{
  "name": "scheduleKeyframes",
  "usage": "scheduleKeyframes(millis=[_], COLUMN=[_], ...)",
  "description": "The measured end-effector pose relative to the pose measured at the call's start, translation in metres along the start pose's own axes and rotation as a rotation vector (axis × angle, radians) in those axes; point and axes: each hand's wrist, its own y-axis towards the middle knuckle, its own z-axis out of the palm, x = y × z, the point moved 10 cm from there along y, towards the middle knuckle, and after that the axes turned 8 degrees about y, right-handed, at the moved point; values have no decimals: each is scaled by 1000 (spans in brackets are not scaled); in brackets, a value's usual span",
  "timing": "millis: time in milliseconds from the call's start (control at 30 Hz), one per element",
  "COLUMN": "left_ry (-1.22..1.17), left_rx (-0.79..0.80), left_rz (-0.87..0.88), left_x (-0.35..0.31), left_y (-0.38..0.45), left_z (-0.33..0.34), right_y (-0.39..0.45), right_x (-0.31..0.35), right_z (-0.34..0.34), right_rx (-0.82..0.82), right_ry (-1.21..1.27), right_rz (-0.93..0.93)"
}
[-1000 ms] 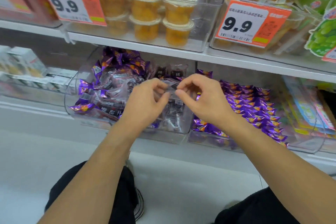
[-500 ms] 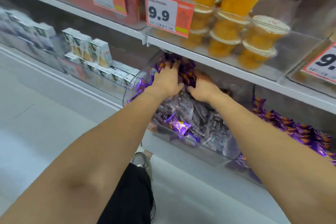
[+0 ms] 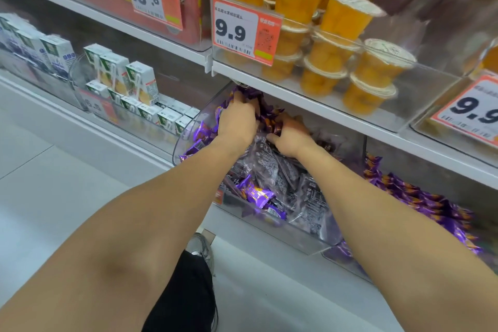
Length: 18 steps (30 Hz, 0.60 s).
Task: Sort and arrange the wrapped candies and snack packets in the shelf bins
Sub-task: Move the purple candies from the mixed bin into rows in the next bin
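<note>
Fingers of left hand (image 3: 237,122) buried in purple candies (image 3: 265,113) at the bin (image 3: 188,137) back since half a second ago — grip cannot be told. Right hand (image 3: 289,137) now lower, fingers spread on clear packets (image 3: 272,170) — sorting only begun, both kinds mixed in the bin.

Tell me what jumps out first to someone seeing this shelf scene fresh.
Both bare hands reach deep into the clear bin on the lower shelf: the left hand grips purple candies at the back, the right hand rests on the snack packets. Above them, orange fruit cups crowd the upper shelf behind a 9.9 price tag.
</note>
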Motion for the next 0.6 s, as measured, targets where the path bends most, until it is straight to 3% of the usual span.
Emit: scheduleKeyframes(millis=[67, 133, 367, 600], left_ry=[167, 168, -97, -509], left_rx=[-74, -89, -37, 23], left_rz=[66, 139, 159, 8], left_x=[-10, -20, -27, -30], left_y=[1, 1, -13, -53], left_z=[-9, -13, -18, -28], right_y=[-2, -5, -27, -60], right_x=[3, 2, -13, -6], right_z=[-1, -6, -34, -43], right_rx=[-25, -56, -226, -152], right_ry=[6, 69, 329, 502], right_rz=[-36, -31, 103, 17])
